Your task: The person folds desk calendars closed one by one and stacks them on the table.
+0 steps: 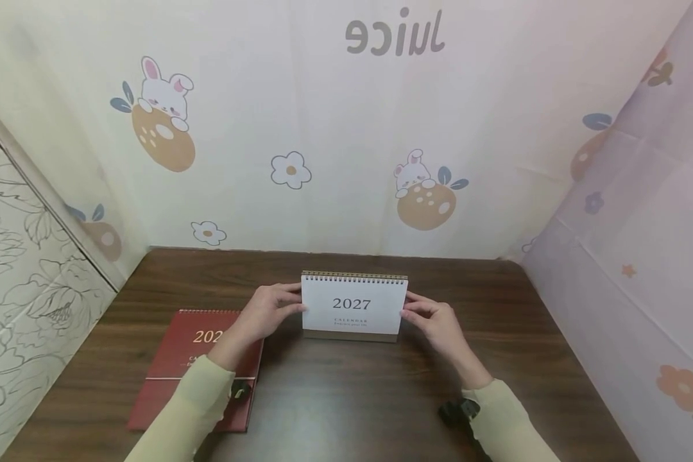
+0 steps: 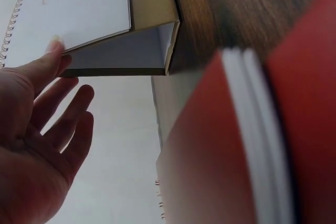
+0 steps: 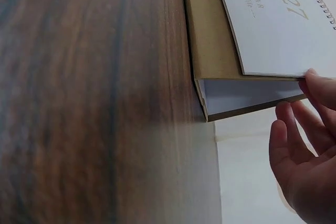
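Note:
A white desk calendar point(image 1: 352, 308) with "2027" on its cover stands upright as a tent on its brown cardboard base, toward the back of the table. My left hand point(image 1: 267, 312) pinches its left edge, thumb on the front page and index finger behind; the other fingers spread loosely in the left wrist view. On the opposite edge, my right hand point(image 1: 439, 323) pinches in the same way, with the thumb on the white cover point(image 3: 283, 24). The hollow between the stand's boards point(image 2: 118, 51) shows from the side.
A red spiral-bound calendar point(image 1: 167, 385) lies flat at the left, partly under my left forearm. The brown wooden table point(image 1: 335, 404) ends at a curtain point(image 1: 346, 128) printed with rabbits and flowers. Dark straps with small devices point(image 1: 459, 410) sit at my wrists.

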Demonstrator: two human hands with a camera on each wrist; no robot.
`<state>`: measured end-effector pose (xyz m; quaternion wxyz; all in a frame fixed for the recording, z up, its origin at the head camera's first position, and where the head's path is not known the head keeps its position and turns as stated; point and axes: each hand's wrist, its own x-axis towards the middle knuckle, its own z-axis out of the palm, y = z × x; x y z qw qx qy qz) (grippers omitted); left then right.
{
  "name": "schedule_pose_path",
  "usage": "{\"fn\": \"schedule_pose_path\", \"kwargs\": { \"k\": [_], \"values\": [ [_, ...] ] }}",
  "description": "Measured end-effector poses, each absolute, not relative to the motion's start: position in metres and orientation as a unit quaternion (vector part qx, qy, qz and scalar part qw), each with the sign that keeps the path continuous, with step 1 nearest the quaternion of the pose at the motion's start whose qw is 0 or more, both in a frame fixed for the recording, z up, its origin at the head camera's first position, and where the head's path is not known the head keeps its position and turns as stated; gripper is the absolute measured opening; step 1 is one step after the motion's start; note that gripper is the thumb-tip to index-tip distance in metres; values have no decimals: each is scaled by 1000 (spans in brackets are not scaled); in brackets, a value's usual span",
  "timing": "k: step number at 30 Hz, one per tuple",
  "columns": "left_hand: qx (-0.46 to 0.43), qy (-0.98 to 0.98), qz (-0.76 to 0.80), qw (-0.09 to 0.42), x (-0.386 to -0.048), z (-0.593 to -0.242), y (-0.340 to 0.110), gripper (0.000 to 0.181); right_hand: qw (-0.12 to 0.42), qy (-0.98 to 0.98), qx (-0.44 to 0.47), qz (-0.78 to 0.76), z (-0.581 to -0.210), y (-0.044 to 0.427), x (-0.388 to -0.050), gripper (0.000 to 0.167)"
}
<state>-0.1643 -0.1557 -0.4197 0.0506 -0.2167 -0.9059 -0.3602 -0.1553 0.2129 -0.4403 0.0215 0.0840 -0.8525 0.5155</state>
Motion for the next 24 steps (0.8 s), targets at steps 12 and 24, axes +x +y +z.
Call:
{"fn": "schedule_pose_path", "kwargs": {
  "k": [12, 24],
  "values": [
    [-215, -913, -340, 62, -162, -420, -153, 9, 36, -858, 84, 505, -439, 211, -153, 11],
    [-229, -906, -339, 111, -152, -407, -153, 8, 46, -856, 82, 509, -427, 212, -144, 18]
  ]
}}
